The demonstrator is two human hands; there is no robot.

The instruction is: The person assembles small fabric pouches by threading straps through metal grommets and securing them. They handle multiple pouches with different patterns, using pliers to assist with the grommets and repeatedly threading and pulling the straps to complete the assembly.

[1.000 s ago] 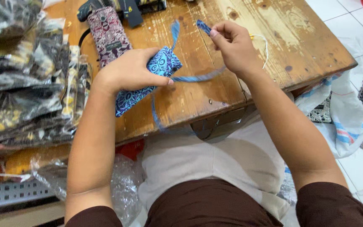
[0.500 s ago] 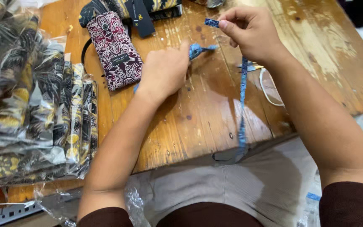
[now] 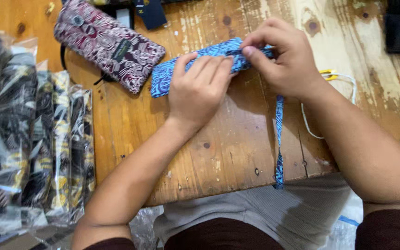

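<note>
Blue patterned pouch (image 3: 181,69) looks soft and light, so I press it flat on the table (image 3: 237,148) with my left hand (image 3: 199,88), fingers spread, while my right hand (image 3: 283,60) pinches its strap end.

The left hand (image 3: 199,88) presses flat on a blue patterned fabric pouch (image 3: 181,67) lying on the worn wooden table (image 3: 237,153). The right hand (image 3: 281,58) pinches the pouch's far end, seemingly where its narrow blue strap (image 3: 279,139) starts and hangs over the table edge. A maroon patterned pouch (image 3: 109,44) lies just beside it, plastic-wrapped dark fabric packs (image 3: 47,148) further left.
</note>
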